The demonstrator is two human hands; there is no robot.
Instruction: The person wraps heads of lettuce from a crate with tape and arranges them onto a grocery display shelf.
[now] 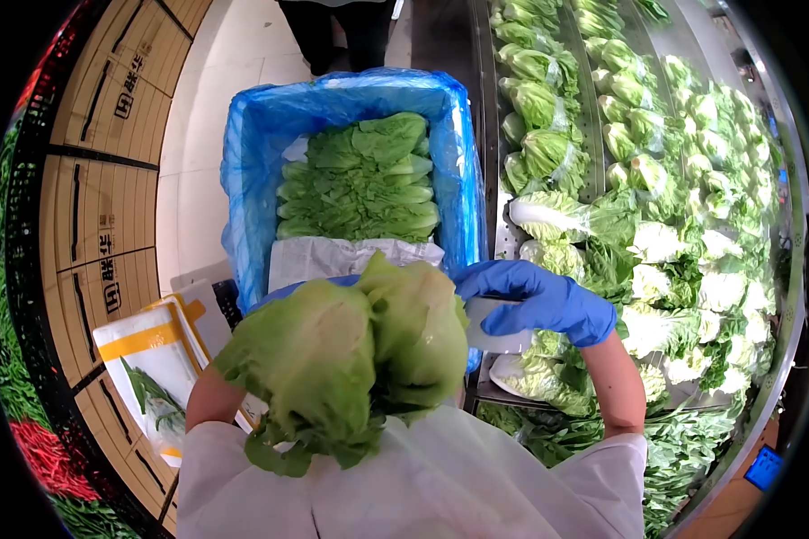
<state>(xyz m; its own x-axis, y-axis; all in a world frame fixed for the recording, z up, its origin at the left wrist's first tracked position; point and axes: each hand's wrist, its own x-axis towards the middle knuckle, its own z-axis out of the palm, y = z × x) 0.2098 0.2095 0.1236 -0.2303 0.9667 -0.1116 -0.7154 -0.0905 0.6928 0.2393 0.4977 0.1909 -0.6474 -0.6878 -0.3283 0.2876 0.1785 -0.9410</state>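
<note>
Two pale green lettuce heads point(319, 337), leafy ends toward me, are held side by side in front of my chest. My left hand point(288, 289), in a blue glove, is behind them; only a strip of the glove shows and its fingers are hidden. Right of the lettuce, my gloved right hand point(544, 301) has its fingers curled around a white roll point(497, 325), maybe tape or film. Just beyond both hands stands a bin with a blue plastic liner point(243, 180). In it lie several green lettuces point(360, 175) in rows, with a pale sheet point(355, 258) at the near end.
A wet metal display shelf point(589, 148) on the right holds rows of lettuce and Chinese cabbages point(548, 216), with leafy greens point(670, 458) nearer me. Cardboard boxes point(108, 216) line the left. A white foam box point(144, 346) sits lower left. Another person's legs point(364, 36) are beyond the bin.
</note>
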